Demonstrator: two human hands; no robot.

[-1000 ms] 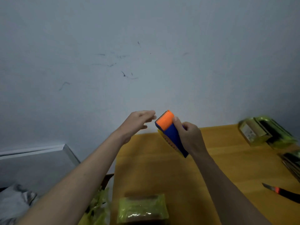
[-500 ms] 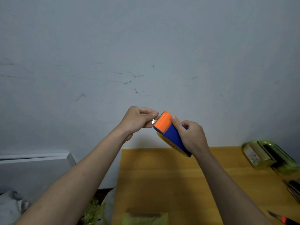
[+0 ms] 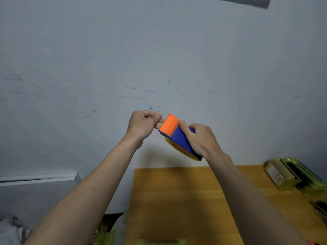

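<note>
Orange and blue plastic made up the tape dispenser (image 3: 178,137), which was held in the air above the far edge of the wooden table (image 3: 185,200), in front of the grey wall (image 3: 159,50). The right hand (image 3: 201,138) gripped its blue body. The thumb lay along the near face up to the orange end, while the fingers wrapped round the far side and were mostly hidden. The left hand (image 3: 143,126) was curled just beside that orange end, thumb and forefinger pinching a small pale tab (image 3: 160,125) that stuck out of it. The tab was so small and so covered by the fingertips that I could not tell what it was. A yellow toothed strip showed under the dispenser, half hidden by the blue body.

On the table's right side lay yellow-green packets (image 3: 290,175), blurred, with labels I could not read. Darker ones nearer the right corner were cut off at the edge of view. At the table's near edge only the top rim of another packet (image 3: 161,242) showed. Left of the table ran a pale grey ledge (image 3: 35,179), and below it lay crumpled wrappings too smeared to make out
</note>
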